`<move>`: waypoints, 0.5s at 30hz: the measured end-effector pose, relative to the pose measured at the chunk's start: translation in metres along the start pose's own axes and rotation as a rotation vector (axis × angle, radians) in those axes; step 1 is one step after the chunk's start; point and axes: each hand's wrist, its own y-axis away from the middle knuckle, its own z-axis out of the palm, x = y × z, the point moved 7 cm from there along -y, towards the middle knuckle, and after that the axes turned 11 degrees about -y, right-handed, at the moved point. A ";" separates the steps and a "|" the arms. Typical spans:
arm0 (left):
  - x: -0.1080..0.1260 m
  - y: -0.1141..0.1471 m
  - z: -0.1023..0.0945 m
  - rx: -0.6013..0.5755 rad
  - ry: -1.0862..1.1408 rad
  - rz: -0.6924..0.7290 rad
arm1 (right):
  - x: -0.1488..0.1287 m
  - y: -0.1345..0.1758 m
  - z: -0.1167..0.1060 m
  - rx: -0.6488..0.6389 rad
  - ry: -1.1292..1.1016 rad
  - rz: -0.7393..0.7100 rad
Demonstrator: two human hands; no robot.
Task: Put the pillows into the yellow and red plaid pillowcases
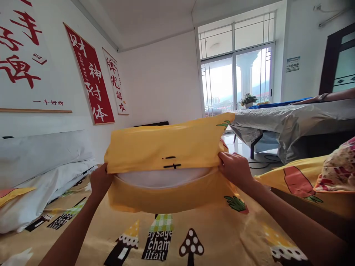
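Observation:
Between my two hands hangs a yellow pillowcase [166, 144] with a carrot print and small black marks. Its opening faces me, and a white pillow [163, 178] shows inside the gap. My left hand [99, 179] is closed on the left corner of the opening. On the other side, my right hand [235, 168] pinches the right corner. Both hands grip the upper flap's edge, while the lower edge sags in a curve. Below lies a tan bedsheet [222, 236] printed with houses, a mushroom and lettering.
White bedding [55, 159] is heaped at the left. At right lie a carrot-print yellow cloth [277, 171] and a floral cloth [338, 166]. Beyond stands a table with a silvery cover [294, 114]; another person's arm [330, 96] rests over it. A potted plant [247, 99] stands near the glass door.

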 end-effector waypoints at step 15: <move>-0.068 0.109 0.111 -0.351 0.443 0.213 | 0.049 0.031 0.051 -0.567 -0.403 -0.088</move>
